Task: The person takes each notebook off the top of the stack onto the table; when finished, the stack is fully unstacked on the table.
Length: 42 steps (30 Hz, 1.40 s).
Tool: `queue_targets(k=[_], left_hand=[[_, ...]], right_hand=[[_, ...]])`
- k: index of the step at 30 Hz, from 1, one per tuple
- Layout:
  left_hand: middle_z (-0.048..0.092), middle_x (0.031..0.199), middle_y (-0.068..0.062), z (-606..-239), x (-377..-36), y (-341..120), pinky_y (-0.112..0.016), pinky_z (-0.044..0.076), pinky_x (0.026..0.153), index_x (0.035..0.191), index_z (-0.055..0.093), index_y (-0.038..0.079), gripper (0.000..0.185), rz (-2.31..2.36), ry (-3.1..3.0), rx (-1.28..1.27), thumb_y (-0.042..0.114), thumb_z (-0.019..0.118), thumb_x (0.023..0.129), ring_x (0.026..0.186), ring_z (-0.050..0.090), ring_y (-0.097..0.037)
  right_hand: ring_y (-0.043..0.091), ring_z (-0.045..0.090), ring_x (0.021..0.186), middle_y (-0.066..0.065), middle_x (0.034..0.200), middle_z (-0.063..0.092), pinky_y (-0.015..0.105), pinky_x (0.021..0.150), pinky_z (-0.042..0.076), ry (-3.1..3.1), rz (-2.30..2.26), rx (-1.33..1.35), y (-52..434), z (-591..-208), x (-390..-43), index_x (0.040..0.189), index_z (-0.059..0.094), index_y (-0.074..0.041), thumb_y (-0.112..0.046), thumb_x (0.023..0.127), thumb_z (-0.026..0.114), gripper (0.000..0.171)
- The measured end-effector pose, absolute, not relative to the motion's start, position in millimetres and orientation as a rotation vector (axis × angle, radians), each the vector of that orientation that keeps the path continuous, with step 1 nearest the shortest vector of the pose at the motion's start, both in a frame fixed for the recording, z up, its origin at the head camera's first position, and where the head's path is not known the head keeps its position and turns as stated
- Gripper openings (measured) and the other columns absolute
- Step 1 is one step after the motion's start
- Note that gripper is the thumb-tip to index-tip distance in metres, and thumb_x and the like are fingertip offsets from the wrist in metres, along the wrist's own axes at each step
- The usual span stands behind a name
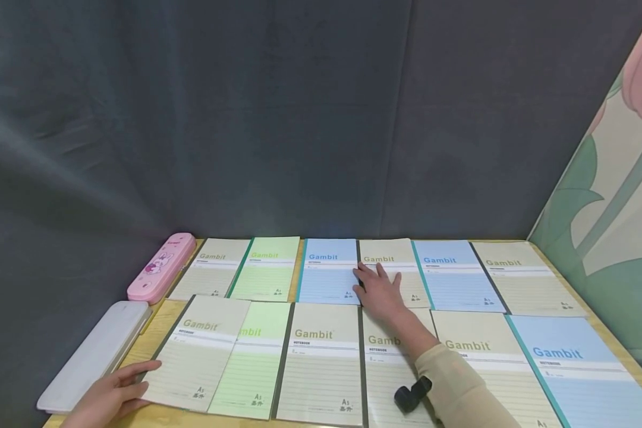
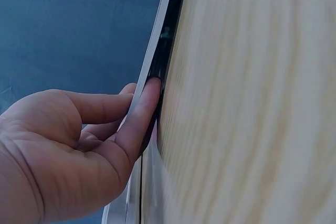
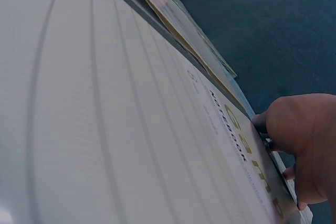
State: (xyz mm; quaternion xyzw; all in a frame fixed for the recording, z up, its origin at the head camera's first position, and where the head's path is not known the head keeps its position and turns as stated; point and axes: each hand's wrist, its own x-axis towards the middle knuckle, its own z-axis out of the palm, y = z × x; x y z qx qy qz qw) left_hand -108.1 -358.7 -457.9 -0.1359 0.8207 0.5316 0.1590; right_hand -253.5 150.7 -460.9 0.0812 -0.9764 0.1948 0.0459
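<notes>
My left hand (image 1: pixel 107 395) pinches the left edge of a beige Gambit notebook (image 1: pixel 198 356) at the front left. This notebook lies askew, partly over a green notebook (image 1: pixel 246 368). In the left wrist view, the notebook's edge (image 2: pixel 157 30) sits between thumb and fingers, beside the bare wood. Fingers spread, my right hand (image 1: pixel 382 297) rests on a beige notebook (image 1: pixel 390 248) in the back row. Its fingertips touch near the dark spine, beside a blue notebook (image 1: pixel 326 279). In the right wrist view, a nearer beige notebook (image 3: pixel 131 129) fills most of the picture.
Several more beige, green and blue notebooks lie in two rows on the wooden table (image 1: pixel 168 312). At the left stand a pink pencil case (image 1: pixel 160 267) with a rabbit and a white case (image 1: pixel 96 356). A dark curtain (image 1: pixel 299 119) hangs behind; a flower-patterned wall (image 1: pixel 620 238) bounds the right.
</notes>
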Motion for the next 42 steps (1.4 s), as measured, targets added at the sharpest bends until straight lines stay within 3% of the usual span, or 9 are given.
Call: queue_targets(k=[7,14,20,26,36,40,42], left_hand=[[0.057,0.128,-0.025,-457,-104,-374,-0.034,0.06,0.078,0.142,0.05,-0.01,0.045,1.526,2.322,-0.541,0.0,0.056,0.098,0.091,0.063,-0.02],[0.049,0.134,-0.033,-456,-103,-387,-0.037,0.057,0.077,0.141,0.052,-0.01,0.045,1.478,2.296,-0.602,0.0,0.054,0.097,0.093,0.06,-0.022],[0.05,0.13,-0.034,-456,-99,-390,-0.042,0.058,0.08,0.141,0.051,-0.011,0.043,1.564,2.24,-0.627,-0.001,0.052,0.099,0.092,0.065,-0.023],[0.055,0.127,-0.033,-454,-98,-386,-0.039,0.06,0.077,0.141,0.05,-0.012,0.043,1.454,2.355,-0.586,0.001,0.052,0.1,0.09,0.066,-0.02],[0.051,0.132,-0.037,-460,-99,-389,-0.034,0.06,0.074,0.14,0.05,-0.011,0.042,1.284,2.506,-0.485,0.003,0.053,0.101,0.09,0.066,-0.021],[0.052,0.131,-0.037,-460,-99,-389,-0.036,0.06,0.074,0.139,0.052,-0.008,0.048,1.221,2.527,-0.513,0.016,0.063,0.099,0.088,0.065,-0.022],[0.05,0.133,-0.039,-457,-99,-387,-0.042,0.059,0.081,0.138,0.053,-0.008,0.054,1.146,2.559,-0.508,0.025,0.067,0.098,0.094,0.065,-0.032]], right_hand=[[0.044,0.023,0.149,0.008,0.16,0.039,0.078,0.111,0.004,-2.981,0.579,0.255,150,-460,-253,0.15,0.051,-0.011,-0.03,0.104,0.055,0.05],[0.044,0.022,0.149,0.009,0.16,0.038,0.077,0.111,0.004,-2.99,0.585,0.251,150,-460,-253,0.15,0.05,-0.01,-0.029,0.104,0.055,0.05],[0.045,0.022,0.149,0.009,0.16,0.038,0.078,0.111,0.003,-2.987,0.593,0.248,151,-461,-254,0.15,0.051,-0.01,-0.029,0.104,0.055,0.049],[0.045,0.022,0.148,0.008,0.16,0.039,0.078,0.111,0.003,-2.978,0.593,0.26,152,-464,-257,0.15,0.051,-0.011,-0.029,0.104,0.054,0.049],[0.045,0.023,0.148,0.008,0.16,0.039,0.078,0.111,0.003,-2.973,0.591,0.263,154,-466,-258,0.15,0.051,-0.011,-0.03,0.104,0.054,0.049],[0.044,0.023,0.148,0.008,0.16,0.039,0.078,0.111,0.003,-2.972,0.599,0.262,153,-467,-257,0.149,0.052,-0.011,-0.03,0.104,0.054,0.049],[0.045,0.023,0.148,0.008,0.159,0.039,0.078,0.111,0.003,-2.969,0.603,0.261,153,-467,-257,0.149,0.052,-0.011,-0.03,0.104,0.055,0.049]])
